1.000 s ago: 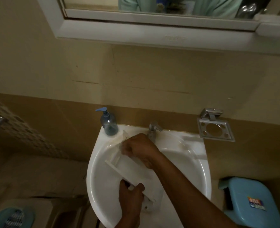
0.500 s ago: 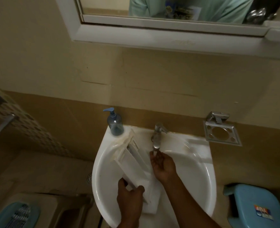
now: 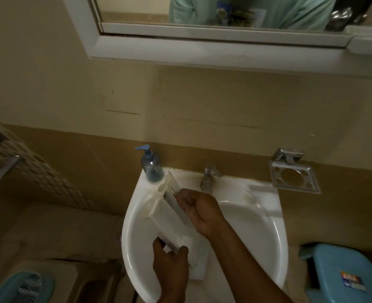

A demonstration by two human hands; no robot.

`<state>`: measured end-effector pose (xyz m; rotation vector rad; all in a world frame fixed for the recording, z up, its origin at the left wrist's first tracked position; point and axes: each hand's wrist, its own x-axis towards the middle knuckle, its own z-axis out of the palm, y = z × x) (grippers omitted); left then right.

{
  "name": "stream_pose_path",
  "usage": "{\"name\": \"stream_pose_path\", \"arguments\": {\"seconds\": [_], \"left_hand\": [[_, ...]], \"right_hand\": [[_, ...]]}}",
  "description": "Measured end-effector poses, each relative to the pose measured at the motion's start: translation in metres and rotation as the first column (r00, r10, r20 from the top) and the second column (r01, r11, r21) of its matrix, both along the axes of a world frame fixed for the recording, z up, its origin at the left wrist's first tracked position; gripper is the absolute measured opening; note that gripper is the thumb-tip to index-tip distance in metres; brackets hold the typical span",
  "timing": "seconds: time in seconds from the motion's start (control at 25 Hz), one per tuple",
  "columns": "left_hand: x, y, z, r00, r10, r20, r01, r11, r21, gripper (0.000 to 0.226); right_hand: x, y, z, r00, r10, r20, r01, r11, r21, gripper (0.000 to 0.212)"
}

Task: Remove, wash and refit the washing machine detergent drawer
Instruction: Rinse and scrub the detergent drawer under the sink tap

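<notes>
Your left hand point(image 3: 169, 262) pinches the near end of the detergent drawer point(image 3: 169, 217), thumb on one side and fingers on the other. Your right hand point(image 3: 199, 209) lies cupped and loosely spread against the drawer's right wall, forearm crossing the sink point(image 3: 257, 232). Held slanted over the basin, the drawer points its far end toward the soap bottle point(image 3: 151, 164), just left of the tap point(image 3: 209, 177). Open basin lies to the right.
</notes>
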<state>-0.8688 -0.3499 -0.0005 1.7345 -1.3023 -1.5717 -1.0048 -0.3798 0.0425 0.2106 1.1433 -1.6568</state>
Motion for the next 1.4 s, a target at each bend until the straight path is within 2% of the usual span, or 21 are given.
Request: {"name": "stream_pose_path", "arguments": {"seconds": [0.04, 0.08, 0.16, 0.24, 0.32, 0.4, 0.48, 0.56, 0.68, 0.8, 0.92, 0.96, 1.0, 1.04, 1.08, 1.12, 1.16, 1.24, 1.32, 1.4], "left_hand": [[0.0, -0.001, 0.0, 1.0, 0.01, -0.005, -0.01, 1.0, 0.003, 0.069], [0.001, -0.001, -0.001, 1.0, 0.021, -0.01, -0.021, 1.0, 0.007, 0.069], [0.002, -0.002, -0.001, 1.0, 0.025, -0.018, -0.024, 1.0, 0.017, 0.072], [0.002, -0.002, 0.001, 1.0, 0.015, -0.016, -0.015, 1.0, 0.018, 0.072], [0.002, -0.001, 0.002, 1.0, 0.015, -0.006, -0.015, 1.0, 0.006, 0.071], [0.001, 0.0, 0.004, 1.0, 0.017, -0.013, -0.017, 1.0, 0.001, 0.069], [0.001, 0.0, 0.003, 1.0, 0.02, -0.02, -0.02, 1.0, -0.005, 0.069], [0.001, 0.001, 0.003, 1.0, 0.02, -0.021, -0.02, 0.999, -0.027, 0.07], [0.0, -0.001, 0.003, 0.999, 0.025, -0.024, -0.026, 0.998, -0.054, 0.071], [-0.002, -0.008, 0.003, 0.999, 0.037, -0.027, -0.038, 0.999, -0.038, 0.07], [-0.003, -0.011, 0.007, 0.999, 0.035, -0.037, -0.037, 0.998, -0.059, 0.068], [-0.004, -0.011, 0.007, 0.999, 0.02, -0.037, -0.023, 0.997, -0.069, 0.068], [-0.004, -0.009, 0.007, 1.0, 0.003, -0.031, -0.005, 0.998, -0.07, 0.068], [-0.005, -0.009, 0.009, 1.0, -0.007, -0.03, 0.005, 0.997, -0.071, 0.067], [-0.005, -0.01, 0.009, 1.0, -0.009, -0.023, 0.008, 0.998, -0.059, 0.065], [-0.005, -0.011, 0.009, 1.0, -0.009, -0.017, 0.008, 0.999, -0.043, 0.063], [-0.005, -0.012, 0.009, 1.0, -0.006, -0.015, 0.005, 1.0, -0.026, 0.059], [-0.006, -0.016, 0.008, 1.0, -0.006, -0.021, 0.006, 1.0, -0.013, 0.052], [-0.005, -0.019, 0.007, 1.0, -0.004, -0.017, 0.004, 1.0, 0.001, 0.046], [-0.005, -0.021, 0.007, 1.0, 0.001, -0.013, 0.0, 1.0, 0.006, 0.04]], "right_hand": [[0.001, -0.006, 0.018, 0.971, 0.14, -0.191, -0.137, 0.99, 0.032, 0.01], [0.0, -0.01, 0.028, 0.926, 0.242, -0.289, -0.235, 0.97, 0.059, 0.011], [-0.006, -0.006, 0.035, 0.892, 0.276, -0.357, -0.271, 0.96, 0.066, 0.016], [-0.008, 0.007, 0.023, 0.921, 0.201, -0.333, -0.168, 0.978, 0.124, 0.019], [-0.003, 0.024, -0.002, 0.97, 0.099, -0.223, -0.049, 0.974, 0.222, 0.019], [-0.002, 0.035, -0.031, 0.994, -0.085, 0.068, 0.069, 0.976, 0.208, 0.016], [-0.007, 0.035, -0.052, 0.882, -0.319, 0.345, 0.302, 0.948, 0.106, 0.021], [-0.018, 0.027, -0.063, 0.783, -0.419, 0.46, 0.45, 0.892, 0.047, 0.023], [-0.024, 0.018, -0.07, 0.787, -0.36, 0.501, 0.416, 0.909, -0.001, 0.02], [-0.017, 0.019, -0.071, 0.871, -0.23, 0.435, 0.27, 0.962, -0.033, 0.009], [-0.002, 0.019, -0.04, 0.921, -0.102, 0.375, 0.15, 0.984, -0.1, 0.019], [0.001, 0.014, -0.022, 0.957, -0.04, 0.286, 0.081, 0.988, -0.135, 0.019], [0.003, 0.01, -0.004, 0.993, 0.077, 0.092, -0.068, 0.992, -0.103, 0.016], [0.003, 0.004, 0.013, 0.954, 0.247, -0.169, -0.247, 0.969, 0.016, 0.014], [0.003, 0.002, 0.028, 0.824, 0.414, -0.387, -0.373, 0.91, 0.18, 0.014], [0.003, 0.002, 0.038, 0.712, 0.51, -0.483, -0.413, 0.86, 0.299, 0.014], [0.002, 0.006, 0.042, 0.68, 0.527, -0.509, -0.407, 0.849, 0.336, 0.013], [-0.001, 0.02, 0.036, 0.762, 0.453, -0.463, -0.327, 0.886, 0.328, 0.012], [-0.002, 0.036, 0.012, 0.861, 0.385, -0.333, -0.233, 0.879, 0.416, 0.018], [-0.005, 0.043, -0.021, 0.962, 0.225, -0.156, -0.147, 0.906, 0.397, 0.017]]}}
